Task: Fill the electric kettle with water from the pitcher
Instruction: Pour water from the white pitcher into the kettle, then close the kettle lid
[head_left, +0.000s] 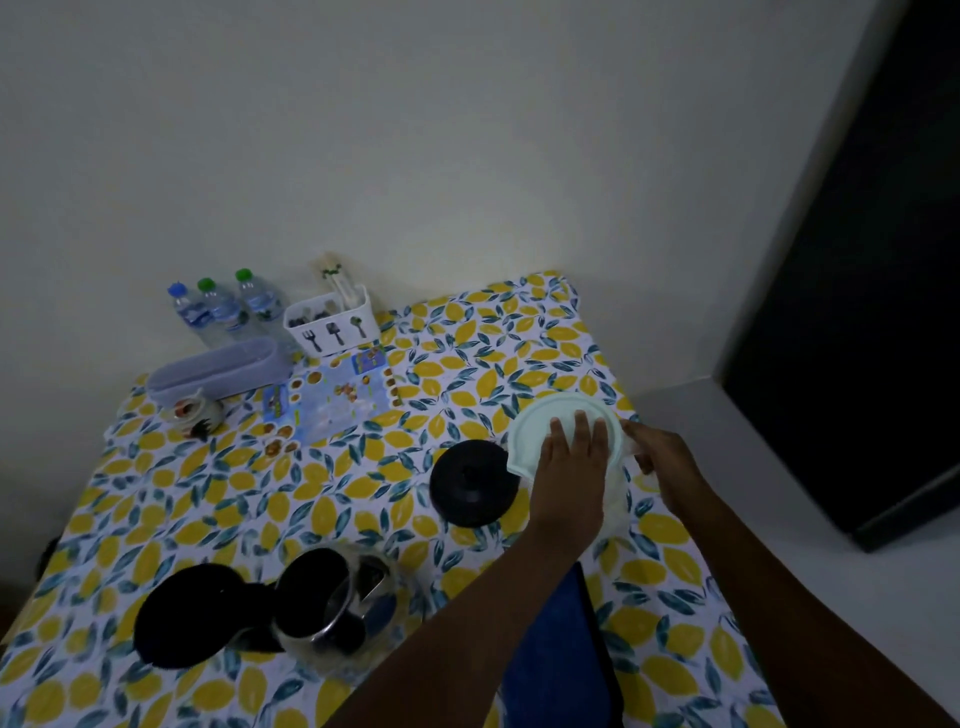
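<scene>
The electric kettle (337, 608) stands at the near left of the table, a glass body with its black lid (187, 613) flipped open to the left. Its round black base (472, 483) sits apart, further back toward the middle. The clear pitcher (616, 496) stands to the right of the base, capped by a pale round lid (535, 428). My left hand (571, 467) lies on top of that lid with fingers spread over it. My right hand (665, 462) grips the pitcher's right side, where the handle is hidden under it.
The table (208, 519) wears a lemon-print cloth. At the back left stand three water bottles (223, 309), a white cutlery holder (332, 322), a lilac box (218, 369) and a small figurine (195, 413). A blue object (556, 654) lies under my left forearm. A wall runs behind.
</scene>
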